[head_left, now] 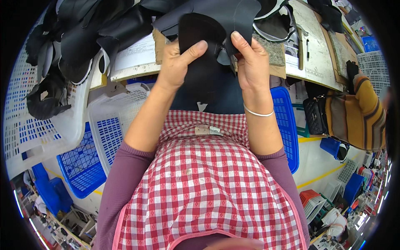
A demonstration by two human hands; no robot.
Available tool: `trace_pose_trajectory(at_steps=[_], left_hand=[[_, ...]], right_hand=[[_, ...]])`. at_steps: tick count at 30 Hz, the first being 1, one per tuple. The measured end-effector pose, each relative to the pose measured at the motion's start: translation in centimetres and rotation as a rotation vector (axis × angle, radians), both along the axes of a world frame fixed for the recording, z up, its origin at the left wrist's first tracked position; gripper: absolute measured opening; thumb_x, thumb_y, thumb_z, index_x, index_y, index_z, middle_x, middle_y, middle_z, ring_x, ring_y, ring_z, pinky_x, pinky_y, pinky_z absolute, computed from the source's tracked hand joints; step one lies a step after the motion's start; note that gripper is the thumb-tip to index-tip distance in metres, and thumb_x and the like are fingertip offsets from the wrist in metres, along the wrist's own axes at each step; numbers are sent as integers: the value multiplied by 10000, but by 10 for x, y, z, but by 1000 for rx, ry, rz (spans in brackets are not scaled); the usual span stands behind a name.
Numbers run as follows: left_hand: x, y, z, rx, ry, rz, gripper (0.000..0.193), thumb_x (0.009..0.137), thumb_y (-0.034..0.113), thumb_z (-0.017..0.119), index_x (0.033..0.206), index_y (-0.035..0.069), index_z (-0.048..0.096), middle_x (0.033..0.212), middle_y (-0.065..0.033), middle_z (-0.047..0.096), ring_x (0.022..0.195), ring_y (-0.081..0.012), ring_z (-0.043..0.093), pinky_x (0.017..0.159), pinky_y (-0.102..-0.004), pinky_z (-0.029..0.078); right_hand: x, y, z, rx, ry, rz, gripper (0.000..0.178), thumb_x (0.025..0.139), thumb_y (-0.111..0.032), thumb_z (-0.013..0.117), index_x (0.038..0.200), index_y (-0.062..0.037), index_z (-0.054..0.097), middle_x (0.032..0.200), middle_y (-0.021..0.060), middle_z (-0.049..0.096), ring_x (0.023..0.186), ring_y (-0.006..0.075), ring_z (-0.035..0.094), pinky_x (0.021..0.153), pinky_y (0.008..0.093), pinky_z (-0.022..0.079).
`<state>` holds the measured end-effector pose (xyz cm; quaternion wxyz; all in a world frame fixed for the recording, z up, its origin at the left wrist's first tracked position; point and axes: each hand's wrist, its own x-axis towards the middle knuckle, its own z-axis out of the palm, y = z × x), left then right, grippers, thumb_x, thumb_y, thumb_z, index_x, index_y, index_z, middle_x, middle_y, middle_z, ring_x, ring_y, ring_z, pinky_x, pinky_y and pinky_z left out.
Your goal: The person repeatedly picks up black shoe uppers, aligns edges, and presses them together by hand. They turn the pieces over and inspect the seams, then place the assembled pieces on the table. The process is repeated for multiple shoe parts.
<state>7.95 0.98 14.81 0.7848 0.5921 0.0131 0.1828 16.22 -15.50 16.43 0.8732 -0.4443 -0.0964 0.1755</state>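
Observation:
Between my two hands is a black leather shoe-upper piece (pixel 204 79), hanging over the table's near edge. My left hand (pixel 175 62) is closed on its left side, thumb pressed on top. My right hand (pixel 253 62) pinches the right side, thumb above and fingers curled underneath. A small greyish flap (pixel 223 57) shows between the hands. Just beyond, more smooth black leather (pixel 239 16) lies against the held piece; where one ends and the other begins is hard to make out.
Black leather parts (pixel 121 25) pile up at the far left. A stone slab (pixel 271 52), hammer-like tool (pixel 300 50) and black pen (pixel 308 48) lie on the worktable (pixel 318 64). White (pixel 54 141) and blue baskets (pixel 83 162) stand left. A person in a striped sweater (pixel 362 114) is at right.

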Motion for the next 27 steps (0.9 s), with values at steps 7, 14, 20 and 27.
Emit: trace_pose_trajectory(at_steps=[7,14,20,27], left_hand=[[-8,-41,-16,-835,224,-15,432,1000,336,706,1262,0,638,1169,-127,724,980,-219,728,889,-340,602],[-36,-2,8,463,173,0,329,1030,291,672,1050,-32,730,942,-6,718,816,-94,629,762,-252,515],[-76,80,10,546,311,-198,409,1037,245,600,726,-20,619,727,-51,671,689,-131,601,693,-280,489],[-109,83,21,129,227,-163,410,1098,346,525,1037,-20,701,1084,-147,724,960,-203,713,883,-320,582]], right_hand=[[-12,8,-8,-53,50,-46,199,931,-106,781,1103,-6,769,1039,53,772,925,113,707,852,256,561],[-7,-14,-13,-191,-147,137,220,937,-139,786,1107,-1,772,1035,50,769,894,93,693,832,252,559],[1,-49,50,-720,-439,243,212,910,-164,779,965,39,754,857,9,727,836,51,613,737,260,512],[-48,-36,68,-869,-2209,660,105,743,-223,693,639,-214,700,635,-15,673,633,173,642,758,341,433]])
